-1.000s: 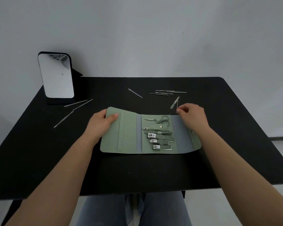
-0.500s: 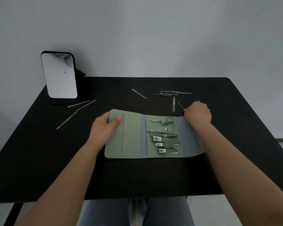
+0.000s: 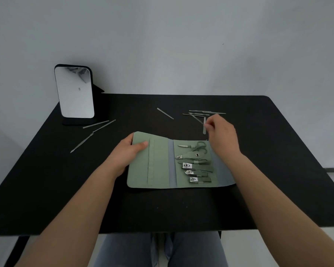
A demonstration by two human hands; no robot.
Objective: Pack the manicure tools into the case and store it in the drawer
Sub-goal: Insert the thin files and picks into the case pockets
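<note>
A green manicure case [image 3: 158,162] lies unfolded on the black table [image 3: 46,180]. Its middle panel holds scissors [image 3: 198,146], a nipper and three clippers [image 3: 189,172]. My left hand [image 3: 127,151] grips the case's left flap, thumb on top. My right hand [image 3: 222,133] is raised above the case's far right corner and pinches a thin metal tool [image 3: 198,119] that slants up to the left. Loose thin tools lie at the back right [image 3: 206,112], one more in the back middle [image 3: 165,113], and three at the left [image 3: 98,126].
A standing mirror [image 3: 74,92] is at the table's back left corner. A flat file [image 3: 204,126] lies just left of my right hand. My knees in jeans show under the table's near edge. No drawer is in view.
My right hand has risen from the case's right flap and moved back, lifting a thin tool off the table. The left hand keeps its hold on the left flap.
</note>
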